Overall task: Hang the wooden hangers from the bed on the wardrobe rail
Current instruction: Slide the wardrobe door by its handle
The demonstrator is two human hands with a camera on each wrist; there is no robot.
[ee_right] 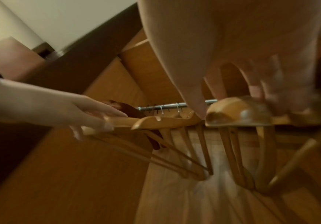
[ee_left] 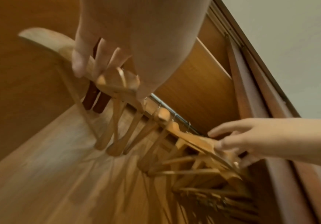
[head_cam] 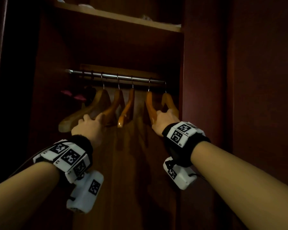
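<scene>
From the head view my left hand [head_cam: 88, 123] and right hand [head_cam: 165, 119] hide their own fingertips behind the wooden hangers [head_cam: 128, 107], so I can't read either grip there. My right wrist view smears the fingers [ee_right: 271, 84] badly. The dark pink things [head_cam: 73, 95] at the rail's [head_cam: 123, 77] left end are too dim to identify.

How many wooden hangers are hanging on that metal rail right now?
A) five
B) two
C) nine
A: five wooden hangers hang by wire hooks from the metal rail, the left hand touching the leftmost and the right hand at the two rightmost.
</scene>
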